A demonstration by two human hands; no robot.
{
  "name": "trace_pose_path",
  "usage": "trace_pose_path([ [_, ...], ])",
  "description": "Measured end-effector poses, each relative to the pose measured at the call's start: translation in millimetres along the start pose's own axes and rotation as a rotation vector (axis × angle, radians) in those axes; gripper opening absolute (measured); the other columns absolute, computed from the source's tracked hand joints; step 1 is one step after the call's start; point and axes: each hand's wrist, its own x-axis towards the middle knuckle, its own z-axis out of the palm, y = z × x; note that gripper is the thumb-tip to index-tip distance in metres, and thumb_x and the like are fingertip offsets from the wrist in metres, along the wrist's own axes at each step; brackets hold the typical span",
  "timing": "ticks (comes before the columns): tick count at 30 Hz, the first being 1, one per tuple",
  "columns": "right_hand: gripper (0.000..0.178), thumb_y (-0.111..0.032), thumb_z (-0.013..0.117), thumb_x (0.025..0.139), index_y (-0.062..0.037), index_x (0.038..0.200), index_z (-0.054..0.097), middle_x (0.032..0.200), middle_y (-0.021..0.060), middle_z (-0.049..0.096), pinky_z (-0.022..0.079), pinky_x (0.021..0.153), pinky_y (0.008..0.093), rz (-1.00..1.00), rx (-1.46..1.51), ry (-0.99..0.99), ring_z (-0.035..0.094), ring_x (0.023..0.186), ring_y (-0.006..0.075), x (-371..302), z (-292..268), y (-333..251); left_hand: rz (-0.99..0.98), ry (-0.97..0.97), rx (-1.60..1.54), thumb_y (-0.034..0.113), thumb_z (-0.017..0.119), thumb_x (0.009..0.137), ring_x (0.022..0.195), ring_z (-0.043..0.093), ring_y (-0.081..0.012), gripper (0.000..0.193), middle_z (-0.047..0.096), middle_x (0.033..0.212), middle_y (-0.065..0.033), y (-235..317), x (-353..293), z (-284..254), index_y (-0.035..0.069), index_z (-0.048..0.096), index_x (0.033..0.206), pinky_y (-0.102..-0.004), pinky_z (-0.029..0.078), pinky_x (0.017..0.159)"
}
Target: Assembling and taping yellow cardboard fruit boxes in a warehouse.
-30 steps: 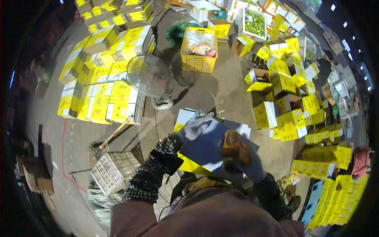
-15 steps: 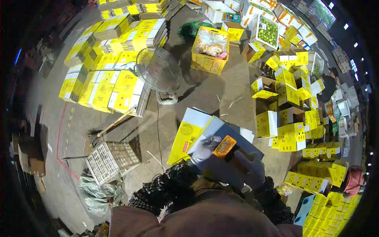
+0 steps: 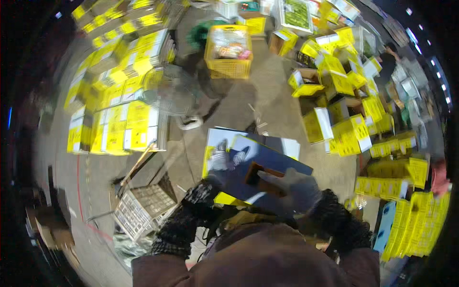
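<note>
A dark blue flat panel (image 3: 282,160) with a pale printed mark lies in front of me, on top of a flattened yellow and white cardboard box (image 3: 215,136). My left hand (image 3: 220,159), in a grey glove, rests at the panel's left edge with fingers stretched upward. Over the middle of the panel, my gloved right hand (image 3: 301,190) grips a small orange-brown block (image 3: 273,176) with a black end. The block is low over the panel or touching it; which one I cannot tell. Motion blurs both hands somewhat.
A yellow crate (image 3: 229,69) of bagged goods stands ahead, near a floor fan (image 3: 167,91). Stacks of flattened yellow boxes (image 3: 114,124) are at left, with a white plastic crate (image 3: 143,208) nearer. Open yellow boxes (image 3: 346,136) fill the right side, where another person (image 3: 388,62) stands.
My right hand has brought the orange block down onto or close over the blue panel. My left hand has moved left, away from the block. The whole view has shifted.
</note>
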Motion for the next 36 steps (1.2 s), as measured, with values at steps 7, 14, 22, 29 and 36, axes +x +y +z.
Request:
trace_pose_path([
  [7, 0.051, -0.019, 0.061, 0.076, -0.0308, 0.124, 0.050, 0.083, 0.0142, 0.057, 0.049, 0.055, 0.0371, 0.069, -0.034, -0.101, 0.059, 0.065, 0.0296, -133, 39, 108, 0.020, 0.033, 0.086, 0.049, 0.051, 0.085, 0.093, 0.055, -0.0370, 0.054, 0.056, 0.100, -0.0220, -42, -11, -5, 0.005, 0.051, 0.117, -0.0434, 0.042, 0.081],
  [14, 0.036, -0.029, 0.060, 0.081, -0.0254, 0.117, 0.056, 0.079, 0.0149, 0.059, 0.045, 0.055, 0.0416, 0.142, 0.308, 0.324, 0.058, 0.065, 0.0281, -110, 275, 168, -0.013, -0.156, 0.164, 0.056, 0.045, 0.084, 0.073, 0.061, -0.0396, 0.079, 0.061, 0.085, -0.0226, -68, 0, -7, 0.003, 0.019, 0.137, -0.0464, 0.047, 0.062],
  [22, 0.056, -0.039, 0.067, 0.075, -0.0050, 0.116, 0.052, 0.107, 0.0149, 0.059, 0.051, 0.074, 0.0373, 0.420, 0.270, 0.964, 0.062, 0.088, 0.0251, -67, 170, 183, 0.770, -0.124, -0.535, 0.024, 0.058, 0.087, 0.128, 0.030, -0.0212, 0.065, 0.030, 0.140, -0.0141, 296, 48, -122, 0.001, 0.024, 0.138, -0.0345, 0.024, 0.107],
  [29, 0.054, 0.009, 0.052, 0.076, -0.0053, 0.126, 0.039, 0.102, 0.0050, 0.055, 0.050, 0.074, 0.0271, 0.507, 1.329, 1.325, 0.057, 0.092, 0.0155, -121, 42, 206, 0.522, -0.432, -0.132, 0.027, 0.044, 0.093, 0.109, 0.049, -0.0223, 0.048, 0.048, 0.122, -0.0139, 192, 123, -74, 0.005, 0.034, 0.134, -0.0342, 0.040, 0.093],
  [36, 0.050, 0.004, 0.056, 0.074, -0.0050, 0.121, 0.042, 0.103, 0.0093, 0.058, 0.050, 0.075, 0.0311, 0.733, 1.643, 0.791, 0.059, 0.088, 0.0187, -164, 232, 99, 0.390, -0.416, 0.583, 0.050, 0.054, 0.081, 0.130, 0.028, -0.0356, 0.082, 0.029, 0.140, -0.0216, -51, 160, 85, 0.002, 0.020, 0.138, -0.0428, 0.026, 0.104],
])
